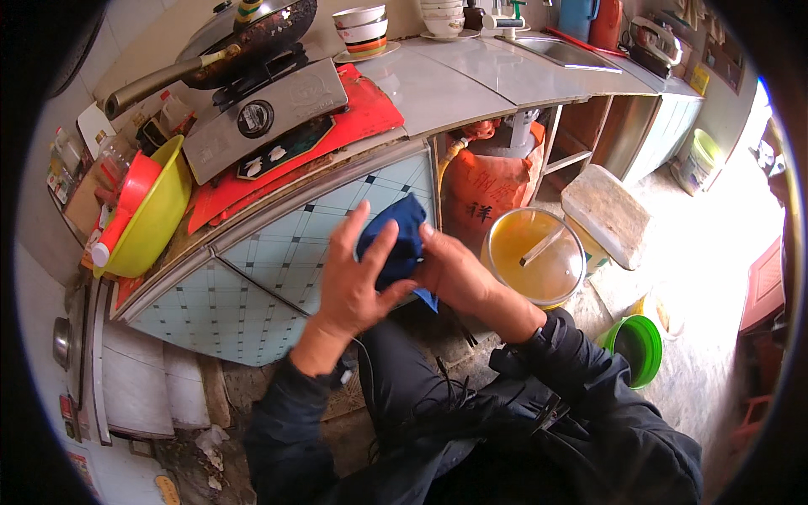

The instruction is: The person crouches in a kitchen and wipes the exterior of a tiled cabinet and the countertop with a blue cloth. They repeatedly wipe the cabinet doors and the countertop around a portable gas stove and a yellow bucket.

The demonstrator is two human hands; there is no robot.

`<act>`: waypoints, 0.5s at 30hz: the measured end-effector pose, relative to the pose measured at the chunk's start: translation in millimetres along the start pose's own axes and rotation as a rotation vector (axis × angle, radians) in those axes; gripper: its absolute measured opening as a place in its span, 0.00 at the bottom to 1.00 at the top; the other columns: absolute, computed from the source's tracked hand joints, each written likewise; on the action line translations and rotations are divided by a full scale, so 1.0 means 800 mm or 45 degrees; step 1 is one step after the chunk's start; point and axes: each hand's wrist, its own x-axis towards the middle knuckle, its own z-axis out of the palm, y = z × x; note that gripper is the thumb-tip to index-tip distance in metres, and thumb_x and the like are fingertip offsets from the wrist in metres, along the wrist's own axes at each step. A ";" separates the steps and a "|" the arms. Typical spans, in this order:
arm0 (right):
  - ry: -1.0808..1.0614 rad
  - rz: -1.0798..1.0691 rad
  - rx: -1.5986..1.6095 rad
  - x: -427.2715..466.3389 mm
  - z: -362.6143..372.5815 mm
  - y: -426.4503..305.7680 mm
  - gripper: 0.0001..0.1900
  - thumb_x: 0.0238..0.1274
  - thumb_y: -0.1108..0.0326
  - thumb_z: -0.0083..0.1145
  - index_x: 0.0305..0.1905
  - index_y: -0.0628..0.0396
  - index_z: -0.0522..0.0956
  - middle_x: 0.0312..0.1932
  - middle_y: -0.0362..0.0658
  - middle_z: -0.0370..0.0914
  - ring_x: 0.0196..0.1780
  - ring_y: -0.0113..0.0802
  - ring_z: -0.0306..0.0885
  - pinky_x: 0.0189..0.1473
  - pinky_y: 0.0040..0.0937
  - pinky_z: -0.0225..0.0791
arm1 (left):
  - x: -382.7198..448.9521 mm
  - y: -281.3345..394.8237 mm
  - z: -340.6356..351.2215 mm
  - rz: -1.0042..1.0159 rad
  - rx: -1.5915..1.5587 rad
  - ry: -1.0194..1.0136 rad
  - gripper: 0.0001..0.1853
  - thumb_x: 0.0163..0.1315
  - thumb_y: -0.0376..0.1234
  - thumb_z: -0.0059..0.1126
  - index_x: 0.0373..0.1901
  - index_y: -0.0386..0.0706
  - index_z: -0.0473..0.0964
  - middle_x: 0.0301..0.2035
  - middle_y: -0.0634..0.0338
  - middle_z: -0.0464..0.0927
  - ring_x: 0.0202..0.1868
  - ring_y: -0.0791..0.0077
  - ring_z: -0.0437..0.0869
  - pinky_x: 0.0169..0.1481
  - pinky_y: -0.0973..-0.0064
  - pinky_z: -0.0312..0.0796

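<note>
A dark blue cloth [396, 243], bunched up, is between my two hands in front of the tiled cabinet doors. My right hand [457, 271] pinches it at its right side, with the thumb near the upper edge and a corner of the cloth hanging below. My left hand [356, 278] is at the cloth's left side with its fingers spread; whether the fingertips press on it is not clear. Above, on the counter, a gas stove [265, 120] stands on a red sheet [372, 107], with a blackened wok [265, 50] over it.
A yellow-green basin [154, 218] with a red dipper [136, 183] sits at the counter's left end. Stacked bowls [361, 31] stand behind. On the floor at right are a lidded bucket [536, 255], a board-topped container [606, 211] and a green bucket [637, 350].
</note>
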 end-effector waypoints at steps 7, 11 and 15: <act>0.115 -0.624 -2.071 0.008 0.016 -0.098 0.18 0.75 0.53 0.69 0.52 0.59 0.86 0.39 0.56 0.90 0.38 0.55 0.90 0.43 0.45 0.83 | -0.123 0.026 0.005 -0.804 0.037 0.498 0.34 0.69 0.29 0.73 0.75 0.37 0.69 0.72 0.39 0.67 0.72 0.43 0.72 0.76 0.52 0.69; 0.683 -1.204 -2.214 0.102 0.019 -0.230 0.19 0.77 0.53 0.64 0.62 0.53 0.85 0.38 0.49 0.89 0.40 0.48 0.89 0.44 0.42 0.81 | -0.116 -0.036 0.001 -0.641 0.453 0.692 0.34 0.75 0.29 0.68 0.79 0.33 0.64 0.75 0.35 0.60 0.73 0.42 0.69 0.77 0.51 0.67; 0.682 -0.903 -2.397 0.195 -0.039 -0.291 0.25 0.78 0.42 0.59 0.62 0.51 0.86 0.46 0.53 0.92 0.49 0.53 0.90 0.54 0.44 0.81 | -0.084 -0.079 0.080 -0.427 0.573 0.615 0.34 0.74 0.33 0.68 0.78 0.36 0.66 0.75 0.36 0.60 0.73 0.39 0.66 0.77 0.46 0.62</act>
